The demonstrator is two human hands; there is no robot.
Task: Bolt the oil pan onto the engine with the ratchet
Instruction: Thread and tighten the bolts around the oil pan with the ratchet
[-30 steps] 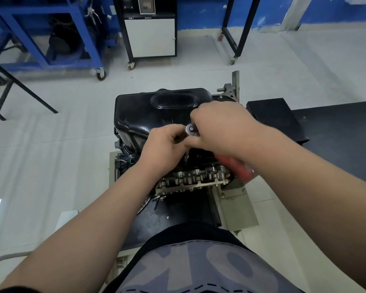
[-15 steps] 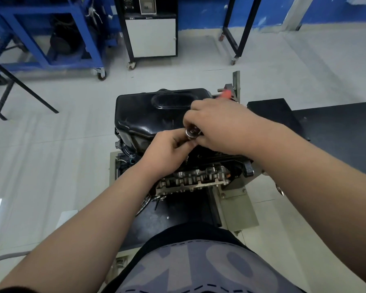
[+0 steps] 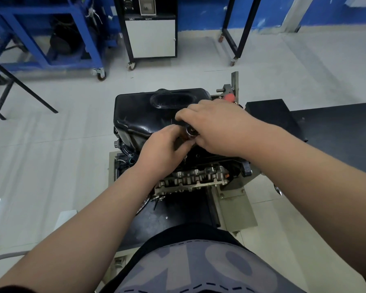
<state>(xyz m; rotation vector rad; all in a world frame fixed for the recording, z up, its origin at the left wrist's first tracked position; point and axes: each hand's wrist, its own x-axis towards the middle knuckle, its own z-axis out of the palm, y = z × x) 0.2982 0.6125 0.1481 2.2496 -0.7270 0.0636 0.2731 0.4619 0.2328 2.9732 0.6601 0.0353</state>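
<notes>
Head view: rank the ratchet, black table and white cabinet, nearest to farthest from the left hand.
1. The ratchet: its head is right by the fingertips of the left hand.
2. The black table: off to the right.
3. The white cabinet: far back, straight ahead.

The left hand [image 3: 161, 153] and right hand [image 3: 218, 127] are both gripping the ratchet [image 3: 191, 131] at the near edge of the oil pan [image 3: 148, 115], and their forearms are blocking the approach from 5 to 7 o'clock. At 1 o'clock the upright stand plate [image 3: 234, 85] is standing just beside the pan, and the red handle end [image 3: 229, 97] is crowding that corner. At 3 o'clock the black table [image 3: 325, 127] is closing off the flank. Bare floor [image 3: 51, 155] is leaving the 9 and 12 o'clock sides open.
</notes>
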